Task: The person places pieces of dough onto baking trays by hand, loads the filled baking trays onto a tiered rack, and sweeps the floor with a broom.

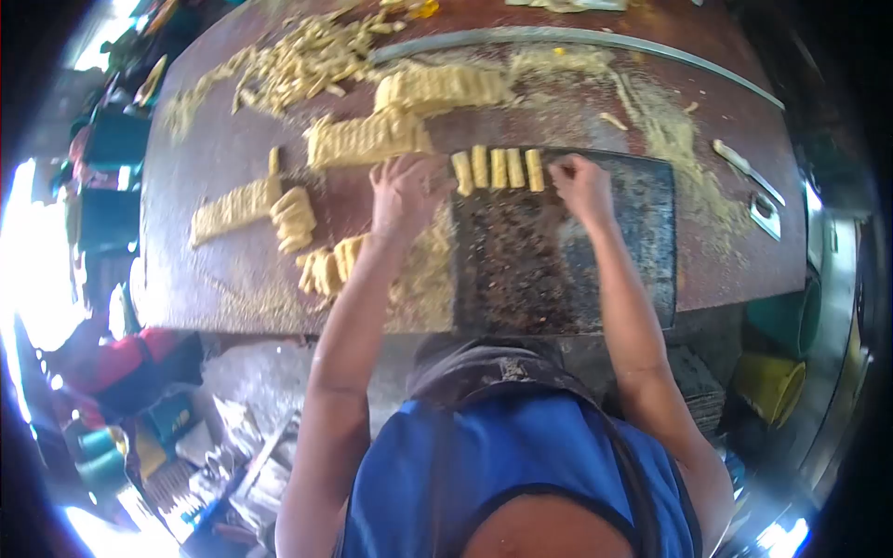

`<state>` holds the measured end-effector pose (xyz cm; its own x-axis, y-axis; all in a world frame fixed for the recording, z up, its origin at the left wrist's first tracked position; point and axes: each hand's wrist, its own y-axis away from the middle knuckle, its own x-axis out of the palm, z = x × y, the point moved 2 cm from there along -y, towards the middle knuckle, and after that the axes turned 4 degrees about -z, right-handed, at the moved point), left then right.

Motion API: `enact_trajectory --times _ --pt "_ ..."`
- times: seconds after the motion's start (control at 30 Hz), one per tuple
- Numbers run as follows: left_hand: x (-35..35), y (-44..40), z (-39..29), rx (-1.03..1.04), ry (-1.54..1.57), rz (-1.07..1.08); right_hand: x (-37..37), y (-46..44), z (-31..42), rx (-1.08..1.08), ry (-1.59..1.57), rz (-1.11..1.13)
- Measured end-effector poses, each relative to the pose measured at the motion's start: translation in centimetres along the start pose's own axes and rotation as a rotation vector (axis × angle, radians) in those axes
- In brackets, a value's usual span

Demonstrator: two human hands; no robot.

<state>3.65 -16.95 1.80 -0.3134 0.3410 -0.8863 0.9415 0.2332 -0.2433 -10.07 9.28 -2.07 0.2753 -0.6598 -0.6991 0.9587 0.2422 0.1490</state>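
Note:
Several pale dough sticks [499,168] stand in a row along the far edge of a dark, worn baking tray [521,270]. My left hand [407,191] is at the tray's far left corner, beside the leftmost stick, its fingers bent; whether it holds anything is hidden. At the right end of the row, my right hand [581,184] has its fingertips pinched together close to the last stick, with what they hold too small to make out. Rows of cut dough sticks [367,139] lie beyond my left hand, and more dough pieces [321,268] sit beside my left forearm.
A loose heap of dough strips [298,70] lies at the table's far left. A long metal strip [577,37] crosses the far side. On the right are a knife [744,167] and a white-handled scraper [765,216]. Crumbs cover parts of the table [716,270].

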Motion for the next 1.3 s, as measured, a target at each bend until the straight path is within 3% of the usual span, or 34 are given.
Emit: enact_trajectory --times 0.03,0.1,0.13,0.2,0.23,0.3,0.4,0.47,0.5,0.57,0.63,0.73,0.8,0.97,1.03,1.1,1.17,1.23,1.3 --pt "-1.9 0.9 2.5 -0.021 0.026 0.048 0.0 0.3 -0.3 -0.023 0.111 0.056" --pt "-5.9 3.4 5.7 -0.306 0.069 0.21 2.0 2.3 1.0 -0.169 -0.059 -0.084" --pt "-7.4 4.9 7.5 -0.305 0.071 0.207 2.9 4.1 3.6 -0.075 -0.165 0.06" --pt "-9.1 7.7 10.9 -0.518 0.085 0.454 6.7 7.4 8.4 0.044 -0.367 0.378" --pt "-9.5 9.0 11.1 -0.499 0.096 0.459 9.3 8.9 9.8 0.064 -0.463 0.556" --pt "-9.8 10.9 11.2 -0.285 -0.042 0.557 14.0 12.0 13.1 0.119 -0.281 0.665" --pt "-8.0 12.8 12.7 -0.14 -0.027 0.401 21.0 13.6 13.4 0.126 -0.419 0.5" --pt "-6.9 13.7 13.2 -0.139 0.027 0.328 22.6 13.3 13.9 0.317 -0.467 0.54" --pt "-6.3 13.7 13.5 -0.154 0.065 0.238 22.0 13.4 14.9 0.327 -0.462 0.506" --pt "-5.1 14.5 13.7 -0.07 0.082 0.125 20.4 13.7 17.7 0.236 -0.136 0.626" --pt "-5.0 14.8 12.9 -0.106 0.061 0.055 21.2 13.5 18.1 0.043 0.093 0.483" --pt "-4.7 14.9 11.7 -0.149 0.055 0.023 21.4 12.7 17.1 -0.075 0.071 0.386" --pt "-4.4 14.8 11.4 -0.185 0.011 0.024 21.2 11.8 16.4 0.034 -0.28 0.553" --pt "-5.9 13.6 9.6 -0.279 -0.008 0.207 20.4 9.5 12.3 0.165 -0.599 0.696" --pt "-6.2 13.3 8.9 -0.296 -0.047 0.26 17.4 8.8 11.4 0.284 -0.89 0.759" --pt "-6.3 13.1 8.1 -0.314 -0.048 0.244 13.0 7.6 11.1 0.218 -0.779 0.803" --pt "-6.4 13.0 6.7 -0.37 0.025 0.044 7.8 6.0 9.5 -0.046 -0.544 0.561" --pt "-5.6 12.2 4.1 -0.37 0.006 -0.053 3.5 3.5 5.8 0.082 -0.375 0.386" --pt "-3.8 10.3 1.2 -0.329 0.031 -0.118 0.1 0.4 2.7 -0.009 -0.083 0.177"
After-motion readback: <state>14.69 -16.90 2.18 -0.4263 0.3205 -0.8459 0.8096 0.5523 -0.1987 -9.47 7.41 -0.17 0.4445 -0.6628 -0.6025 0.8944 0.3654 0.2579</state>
